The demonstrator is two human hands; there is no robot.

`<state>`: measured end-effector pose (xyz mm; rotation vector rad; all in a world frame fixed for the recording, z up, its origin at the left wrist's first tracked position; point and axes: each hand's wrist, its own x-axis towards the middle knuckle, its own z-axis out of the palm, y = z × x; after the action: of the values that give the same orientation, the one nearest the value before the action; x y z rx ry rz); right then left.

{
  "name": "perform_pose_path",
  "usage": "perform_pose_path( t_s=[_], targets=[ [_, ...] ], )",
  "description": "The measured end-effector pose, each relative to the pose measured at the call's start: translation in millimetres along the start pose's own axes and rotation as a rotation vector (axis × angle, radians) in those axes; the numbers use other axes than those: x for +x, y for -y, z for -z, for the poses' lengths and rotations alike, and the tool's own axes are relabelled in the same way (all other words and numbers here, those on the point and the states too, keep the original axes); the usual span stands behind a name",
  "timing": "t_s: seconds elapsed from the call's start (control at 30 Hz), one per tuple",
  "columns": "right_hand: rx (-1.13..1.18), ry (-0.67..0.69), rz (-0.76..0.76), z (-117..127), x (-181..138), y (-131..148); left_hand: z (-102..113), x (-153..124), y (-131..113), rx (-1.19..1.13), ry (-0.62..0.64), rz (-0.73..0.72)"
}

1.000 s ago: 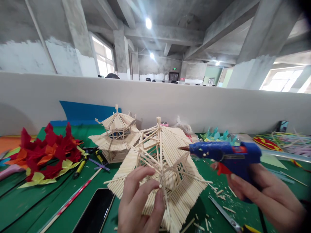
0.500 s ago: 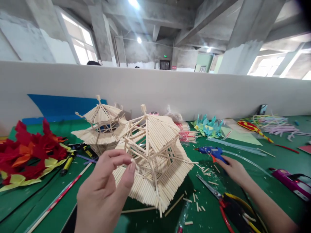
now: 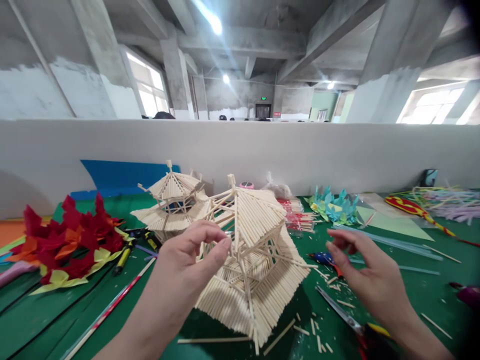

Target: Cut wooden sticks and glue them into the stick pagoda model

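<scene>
My left hand [image 3: 191,267] is closed in a pinch at the left side of a pavilion model [image 3: 258,215] built of thin wooden sticks. A small pale bit of wooden stick [image 3: 229,233] shows at its fingertips, mostly hidden. My right hand [image 3: 371,272] hovers to the right of the model, its fingers loosely curled and thumb apart, with nothing in it. A blue glue gun [image 3: 321,257] lies on the green table [image 3: 300,310] beyond and partly behind that hand. Below it are scissors [image 3: 339,310], partly covered by my right forearm. Cut stick pieces [image 3: 313,327] are scattered beside the model.
A second stick pavilion [image 3: 172,195] stands behind on the left. Red paper flowers [image 3: 75,235] lie at the left, turquoise paper flowers [image 3: 333,207] at the back right. Bagged sticks [image 3: 300,215] and clear glue sticks [image 3: 390,242] lie nearby. A white partition [image 3: 240,150] closes the back.
My right hand has let go of the glue gun and risen off the table. My left hand has moved right, its fingertips now against the model's upper part. The view has shifted.
</scene>
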<state>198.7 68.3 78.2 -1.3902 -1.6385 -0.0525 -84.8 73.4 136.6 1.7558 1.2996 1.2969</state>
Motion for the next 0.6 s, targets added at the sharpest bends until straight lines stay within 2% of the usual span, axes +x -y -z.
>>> perform_pose_path(
  t_s=[0.07, 0.17, 0.27, 0.33, 0.6],
  targets=[
    [0.138, 0.024, 0.291, -2, 9, 44, -2, 5, -6, 0.004, 0.06, 0.021],
    [0.261, 0.123, 0.53, -9, 22, 87, -5, 8, -12, -0.005, 0.112, 0.043],
    [0.277, 0.239, 0.585, -19, 33, 105, -6, 7, -14, -0.045, 0.13, 0.079],
    [0.245, 0.266, 0.586, -25, 37, 110, -6, 6, -14, -0.074, 0.14, 0.109],
    [0.179, 0.145, 0.658, -36, 37, 113, -6, 3, -15, -0.084, 0.146, 0.145]
  ],
)
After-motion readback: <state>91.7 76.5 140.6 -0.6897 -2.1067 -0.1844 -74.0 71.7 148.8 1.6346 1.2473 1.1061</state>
